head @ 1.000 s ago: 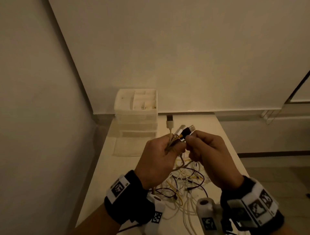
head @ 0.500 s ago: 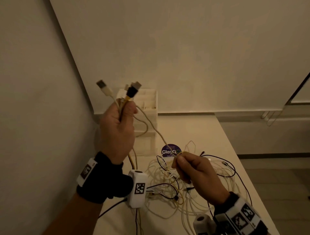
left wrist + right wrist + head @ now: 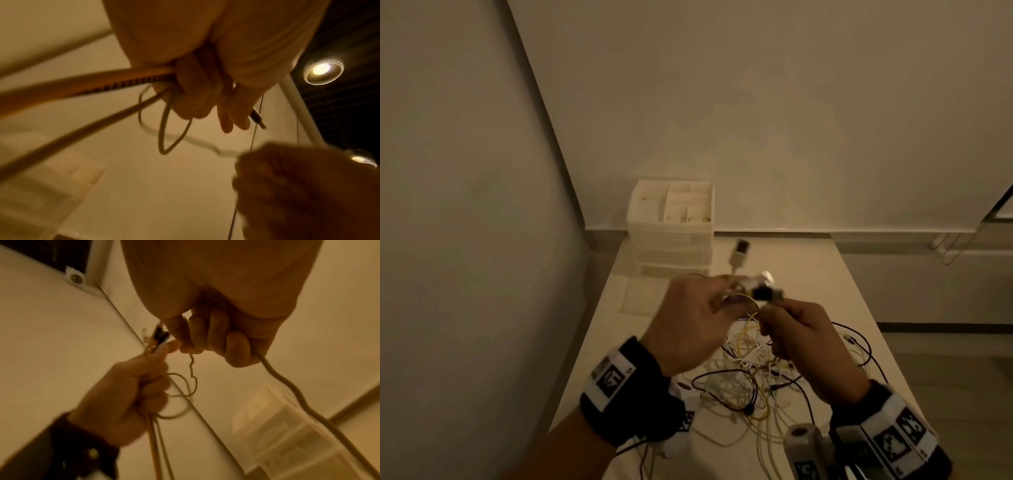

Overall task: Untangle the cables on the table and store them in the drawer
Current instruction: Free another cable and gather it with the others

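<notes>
A tangle of white, yellow and black cables [image 3: 763, 373] lies on the white table [image 3: 822, 274]. My left hand [image 3: 688, 322] grips a bunch of cable ends above it; a white USB plug [image 3: 739, 251] sticks up from the bunch. My right hand [image 3: 798, 339] meets the left and pinches a thin cable by the black plug [image 3: 864, 293]. In the left wrist view my left hand [image 3: 195, 91] curls round several cables [image 3: 86, 84]. In the right wrist view my right hand [image 3: 209, 337] holds a thin cable [image 3: 308, 404] that trails down. A white drawer unit [image 3: 671, 226] stands at the table's far left.
A pulled-out translucent drawer [image 3: 640, 294] lies in front of the drawer unit. Walls close the left side and the back. The table's right edge [image 3: 866, 301] drops to the floor. A round dark sticker [image 3: 739, 303] shows behind my left hand.
My left hand came down from beside the drawer unit with its bunch of plugs and now meets the right hand, which rose from the tangle to the plugs.
</notes>
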Demonstrator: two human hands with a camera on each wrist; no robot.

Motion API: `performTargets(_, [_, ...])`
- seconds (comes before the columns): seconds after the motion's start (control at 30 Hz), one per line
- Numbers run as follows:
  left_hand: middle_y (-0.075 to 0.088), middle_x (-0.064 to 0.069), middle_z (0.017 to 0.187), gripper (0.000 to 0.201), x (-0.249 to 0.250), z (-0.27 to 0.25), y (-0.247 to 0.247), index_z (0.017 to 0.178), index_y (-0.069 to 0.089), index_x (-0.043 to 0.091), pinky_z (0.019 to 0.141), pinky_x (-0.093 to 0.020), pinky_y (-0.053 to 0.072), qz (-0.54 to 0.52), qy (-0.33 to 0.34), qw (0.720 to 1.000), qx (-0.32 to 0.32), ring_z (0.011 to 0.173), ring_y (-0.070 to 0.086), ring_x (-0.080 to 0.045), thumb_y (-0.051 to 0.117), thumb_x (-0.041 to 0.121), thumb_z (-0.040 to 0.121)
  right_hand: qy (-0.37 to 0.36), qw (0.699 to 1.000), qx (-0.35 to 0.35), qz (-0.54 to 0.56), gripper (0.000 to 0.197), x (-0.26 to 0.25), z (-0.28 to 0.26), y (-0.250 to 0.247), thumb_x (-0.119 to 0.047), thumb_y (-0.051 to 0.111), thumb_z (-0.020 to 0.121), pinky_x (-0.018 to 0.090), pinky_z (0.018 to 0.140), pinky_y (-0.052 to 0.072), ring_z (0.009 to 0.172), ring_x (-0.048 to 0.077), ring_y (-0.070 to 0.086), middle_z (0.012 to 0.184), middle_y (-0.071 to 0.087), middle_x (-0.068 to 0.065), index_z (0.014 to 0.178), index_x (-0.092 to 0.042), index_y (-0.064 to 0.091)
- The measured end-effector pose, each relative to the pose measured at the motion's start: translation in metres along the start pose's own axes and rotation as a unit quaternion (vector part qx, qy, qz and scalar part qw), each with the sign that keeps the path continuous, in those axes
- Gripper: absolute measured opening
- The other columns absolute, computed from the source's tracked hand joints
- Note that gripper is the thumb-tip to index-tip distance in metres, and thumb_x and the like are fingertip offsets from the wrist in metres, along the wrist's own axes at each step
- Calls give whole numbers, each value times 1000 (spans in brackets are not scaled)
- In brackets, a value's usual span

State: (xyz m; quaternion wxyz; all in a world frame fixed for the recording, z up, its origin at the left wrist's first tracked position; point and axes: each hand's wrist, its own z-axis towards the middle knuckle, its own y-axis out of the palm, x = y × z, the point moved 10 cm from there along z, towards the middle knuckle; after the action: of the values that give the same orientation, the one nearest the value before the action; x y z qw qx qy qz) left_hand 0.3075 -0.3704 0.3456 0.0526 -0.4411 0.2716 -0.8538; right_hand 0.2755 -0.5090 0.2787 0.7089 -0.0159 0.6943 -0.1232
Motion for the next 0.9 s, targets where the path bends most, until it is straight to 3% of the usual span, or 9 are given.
performTargets(0.07, [53,25,52,25,7,0,14,67,64,31,54,-13,33,-14,17,1000,-15,52,49,5,69,15,86,-4,998,-13,59,35,-16,0,-1,-12,51,94,34,53,22,50,20,26,52,35,7,62,0,58])
performTargets(0.2, [55,31,54,31,13,9,9,71,59,28,55,0,32,-40,23,998,34,52,50,13,68,3,86,-22,994,-46,99,35,-31,-2,0,-14,46,98,30,49,25,50,19,27,55,35,10,72,3,63])
performTargets(0.33, [52,18,51,6,10,25,-19,80,69,22,47,-8,30,-11,15,992,124,48,43,-1,70,19,85,-63,992,-44,97,33,-23,-2,-4,-19,46,98,26,49,32,51,17,37,56,46,4,78,-1,65])
performTargets(0.43, [51,14,55,15,3,35,-52,85,70,17,43,-17,29,5,8,979,202,47,40,-5,65,32,87,-86,993,-41,74,31,-6,-3,-5,-23,45,94,24,53,35,54,17,39,57,47,5,80,-3,64])
performTargets(0.63, [55,16,63,7,-31,33,-95,86,68,20,53,-13,35,-21,-60,953,296,52,48,5,64,23,91,-57,998,-31,8,31,51,-2,-4,-16,44,100,26,56,38,55,15,42,58,48,3,78,-9,64])
performTargets(0.73, [62,12,68,4,-52,31,-98,91,68,33,61,-27,43,-20,-89,953,288,57,53,1,65,35,89,-32,999,-5,-24,33,70,2,-7,-16,46,100,26,55,34,53,12,38,56,43,-2,71,-11,60])
performTargets(0.8, [62,12,67,9,-50,28,-93,93,70,33,60,-25,47,15,-87,959,269,58,53,-3,66,39,88,-27,999,9,-34,34,70,7,-8,-14,48,99,28,55,31,52,11,34,55,40,-3,66,-9,56])
performTargets(0.83, [56,12,59,3,-43,28,-85,88,70,31,54,-19,41,11,-73,966,250,52,47,-3,67,33,88,-30,999,14,-42,34,65,9,-9,-13,49,98,28,55,31,52,10,34,55,40,-3,64,-8,54])
performTargets(0.9, [44,14,48,20,-31,27,-58,71,62,32,45,-13,27,9,-50,982,181,46,35,-4,70,22,86,-47,997,16,-53,35,49,13,-9,-15,51,96,29,55,32,52,10,36,56,42,-1,62,-8,52])
